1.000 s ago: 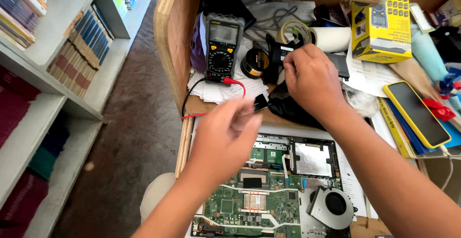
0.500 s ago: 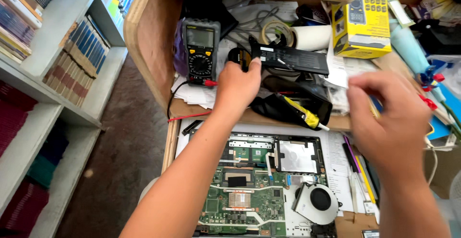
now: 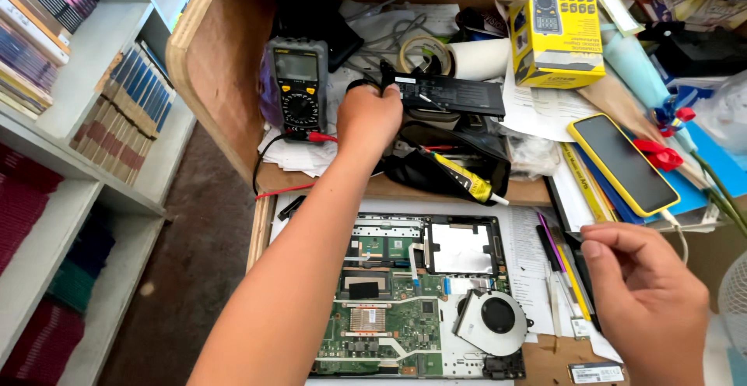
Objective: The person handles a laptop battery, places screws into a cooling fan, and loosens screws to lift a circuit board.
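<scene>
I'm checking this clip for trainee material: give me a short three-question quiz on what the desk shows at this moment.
1. True or false: the left hand rests at the end of the flat black rectangular battery pack.
2. Which lies nearest the right hand? A) the grey-and-yellow multimeter with a dial B) the pens and pencils beside the opened laptop C) the yellow cardboard box
3. What round part sits at the lower right of the opened laptop's green circuit board?

Key: 1 true. 2 B. 3 the grey cooling fan.
</scene>
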